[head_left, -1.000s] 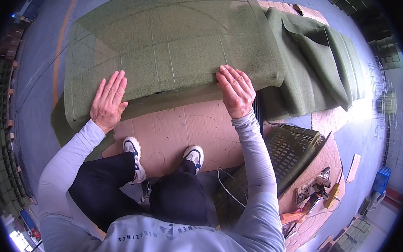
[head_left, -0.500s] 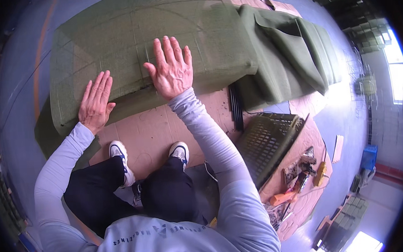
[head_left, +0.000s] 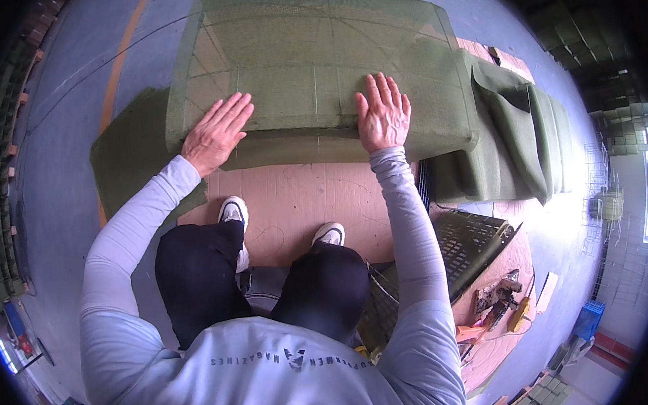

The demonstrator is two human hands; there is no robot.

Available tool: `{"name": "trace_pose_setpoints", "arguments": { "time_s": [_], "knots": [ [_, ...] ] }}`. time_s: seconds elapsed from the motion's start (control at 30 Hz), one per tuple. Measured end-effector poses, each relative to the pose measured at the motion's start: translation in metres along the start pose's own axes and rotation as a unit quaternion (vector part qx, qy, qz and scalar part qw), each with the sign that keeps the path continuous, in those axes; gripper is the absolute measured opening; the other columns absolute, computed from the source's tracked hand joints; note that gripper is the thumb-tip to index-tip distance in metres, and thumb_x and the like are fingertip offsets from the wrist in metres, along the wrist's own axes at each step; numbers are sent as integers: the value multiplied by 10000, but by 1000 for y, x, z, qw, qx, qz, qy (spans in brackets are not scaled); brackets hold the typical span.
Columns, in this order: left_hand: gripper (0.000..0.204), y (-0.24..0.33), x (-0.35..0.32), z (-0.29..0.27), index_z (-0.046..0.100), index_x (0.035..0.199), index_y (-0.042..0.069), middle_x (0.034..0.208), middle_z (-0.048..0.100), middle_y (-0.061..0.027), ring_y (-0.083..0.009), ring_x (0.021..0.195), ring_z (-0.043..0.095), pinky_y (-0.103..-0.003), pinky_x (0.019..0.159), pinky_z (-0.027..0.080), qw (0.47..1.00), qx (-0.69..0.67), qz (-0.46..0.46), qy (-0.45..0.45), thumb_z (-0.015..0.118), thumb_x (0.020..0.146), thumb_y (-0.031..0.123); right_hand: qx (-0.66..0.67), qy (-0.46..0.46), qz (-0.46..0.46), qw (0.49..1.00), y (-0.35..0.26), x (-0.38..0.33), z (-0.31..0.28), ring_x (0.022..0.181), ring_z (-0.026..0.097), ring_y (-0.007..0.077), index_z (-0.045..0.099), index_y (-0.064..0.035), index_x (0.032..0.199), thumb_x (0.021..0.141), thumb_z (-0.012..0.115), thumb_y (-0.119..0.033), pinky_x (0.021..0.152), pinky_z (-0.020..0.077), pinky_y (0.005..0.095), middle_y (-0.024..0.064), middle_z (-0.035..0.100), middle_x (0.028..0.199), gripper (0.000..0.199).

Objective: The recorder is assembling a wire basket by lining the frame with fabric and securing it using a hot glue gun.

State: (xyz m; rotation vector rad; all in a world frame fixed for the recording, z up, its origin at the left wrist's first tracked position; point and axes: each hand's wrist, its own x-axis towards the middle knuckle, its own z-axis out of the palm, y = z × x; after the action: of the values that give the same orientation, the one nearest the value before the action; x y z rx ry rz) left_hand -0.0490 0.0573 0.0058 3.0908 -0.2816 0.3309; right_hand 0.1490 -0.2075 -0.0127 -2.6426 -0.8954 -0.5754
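A: What has been altered over the last second?

B: The right hand [head_left: 383, 114] was out on the middle of the green mesh panel [head_left: 315, 62] half a second ago — now it has been drawn back to the near edge, level with the left hand [head_left: 214, 135]. Both are laid palm down, fingers spread wide and flat, nothing gripped.

A: And what may be judged from that?

B: It is judged that the mesh is being pressed and smoothed over the green padded layer beneath; the near edge is now held at two points, so the sheet looks settled rather than slipping. The panel itself lies on the floor ahead of the shoes [head_left: 232, 212], partly on a brown cardboard sheet [head_left: 301, 196].

A: Are packages, labels or signs to be noted?

B: No label can be made out on the mesh. To the right, folded green fabric pads [head_left: 516, 127] are stacked against the panel. Nearer, at lower right, a dark slatted crate [head_left: 468, 246] is tilted, with orange and yellow hand tools [head_left: 505, 306] just beyond it. A blue box [head_left: 589, 320] is seen at the far right edge — too small for markings to be told.
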Motion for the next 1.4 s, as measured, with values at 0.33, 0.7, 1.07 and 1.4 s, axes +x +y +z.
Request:
{"name": "trace_pose_setpoints", "arguments": {
  "time_s": [0.33, 0.7, 1.07, 1.4],
  "knots": [
    [684, -5, -4, 5, 308, 1415, 26, 1478, 312, -112, -250, 1373, 289, -404, 1130, 250, 1000, 7, -9, 5, 588, 858, 307, 66, -57, -163, 983, -124, 1, 20, 1373, 283, 265, 341, -61, 1409, 857, 397, -634, 1102, 237, 501, 110, 324, 1475, 798],
    [789, -56, -46, -6, 299, 1411, 2, 1492, 275, -127, -266, 1392, 244, -407, 1137, 236, 999, -12, -27, 18, 687, 763, 232, 15, -72, -176, 982, -125, 4, 19, 1359, 309, 269, 349, -58, 1406, 826, 312, -718, 1103, 217, 495, 105, 354, 1458, 879],
    [747, -44, -45, -24, 313, 1393, -35, 1477, 292, -165, -286, 1388, 245, -431, 1136, 204, 999, 20, -35, -18, 562, 837, 398, 72, -56, -268, 959, -167, 6, 32, 1360, 299, 278, 377, -27, 1373, 815, 407, -663, 1076, 269, 500, 127, 356, 1449, 846],
    [720, -26, -13, 3, 287, 1427, 29, 1499, 271, -108, -241, 1383, 264, -409, 1123, 248, 999, 37, -29, 2, 567, 853, 362, 73, -106, -293, 948, -122, 2, 15, 1373, 279, 255, 284, -19, 1416, 876, 407, -587, 1112, 216, 477, 121, 312, 1476, 794]
  ]
}}
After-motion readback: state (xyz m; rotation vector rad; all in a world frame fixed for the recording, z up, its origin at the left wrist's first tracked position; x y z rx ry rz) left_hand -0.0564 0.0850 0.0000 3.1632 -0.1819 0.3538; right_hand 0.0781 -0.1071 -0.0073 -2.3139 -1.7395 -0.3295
